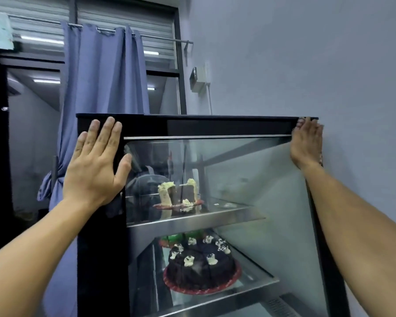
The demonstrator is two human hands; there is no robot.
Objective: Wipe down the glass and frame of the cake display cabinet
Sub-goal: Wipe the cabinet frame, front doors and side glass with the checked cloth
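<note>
black-framed and glass-fronted, the cake display cabinet (101,259) stands against the grey wall (306,53) in front of the person, its glass (272,225) showing a chocolate cake (200,268) on the lower shelf and cake pieces (177,193) above. the left hand (96,163) lies flat with straight fingers on the upper left frame, while the right hand (306,143) reaches to the top right corner, where i cannot tell how its fingers lie. no cloth shows plainly, so i judge the wiping barely begun or paused, with most glass and frame left.
</note>
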